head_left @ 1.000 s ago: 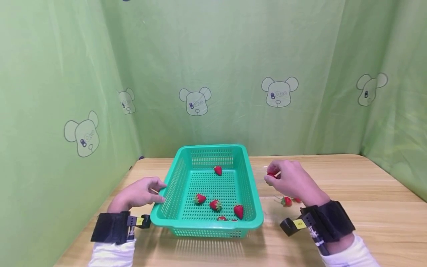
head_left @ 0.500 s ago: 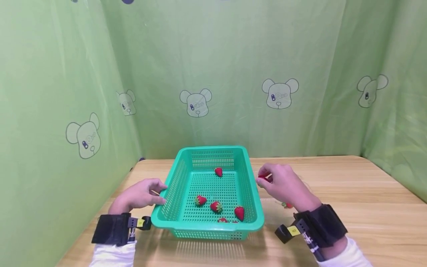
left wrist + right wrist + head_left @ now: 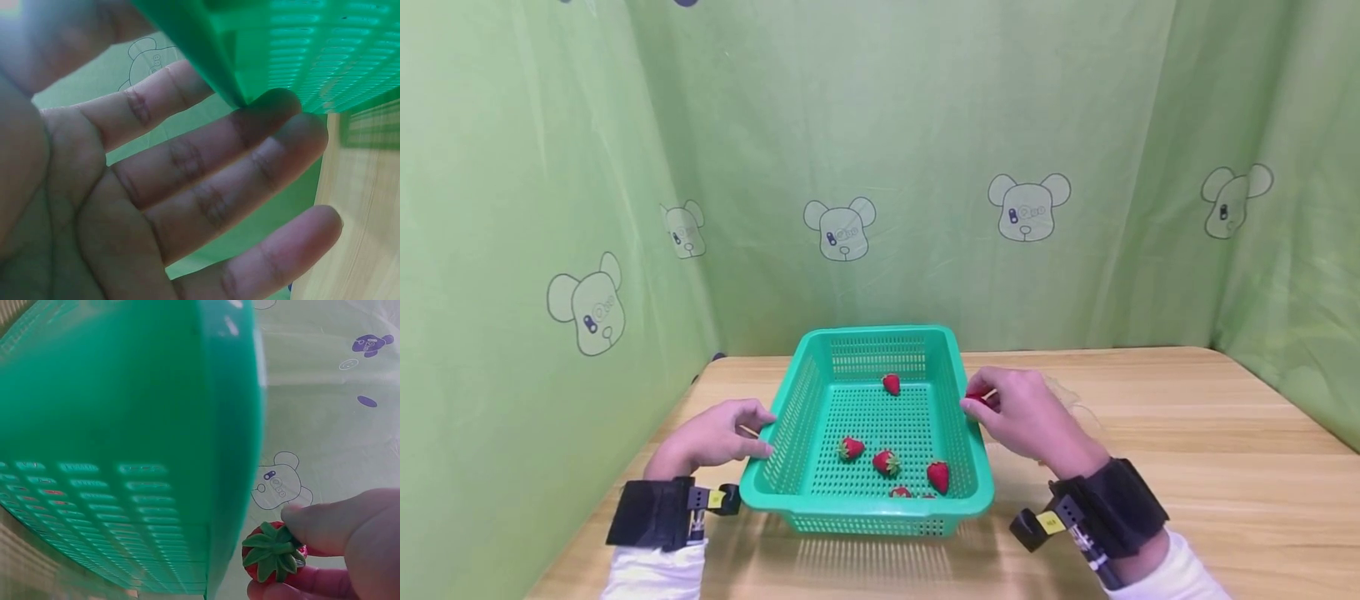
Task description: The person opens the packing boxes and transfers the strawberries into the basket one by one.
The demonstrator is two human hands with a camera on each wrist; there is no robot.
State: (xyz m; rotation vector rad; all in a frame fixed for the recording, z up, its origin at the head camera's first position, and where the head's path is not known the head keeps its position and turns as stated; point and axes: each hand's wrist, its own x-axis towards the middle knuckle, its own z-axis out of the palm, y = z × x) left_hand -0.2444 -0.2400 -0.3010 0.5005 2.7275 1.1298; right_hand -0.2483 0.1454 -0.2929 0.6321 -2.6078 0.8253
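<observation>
A green perforated plastic basket [image 3: 958, 375] stands on the wooden table in the head view, with several red strawberries [image 3: 850, 448] on its floor. My left hand [image 3: 718, 433] touches the basket's left rim. Its fingers are spread and fairly straight against the outer side in the left wrist view. At the right rim, my right hand [image 3: 1026, 412] pinches a strawberry [image 3: 269, 553] between thumb and fingers. Its green leafy cap faces the right wrist camera, just outside the rim. In the head view, the fingers partly hide this strawberry.
The wooden table [image 3: 1225, 467] extends to the right of the basket. A transparent piece [image 3: 1067, 396] lies partly hidden behind the right hand. Green curtains [image 3: 925, 275] printed with bear heads hang behind and at the sides.
My right hand has moved left with the strawberry, up to the basket's right rim. Loose strawberries on the table are now hidden behind the right arm. The left hand has stayed at the rim.
</observation>
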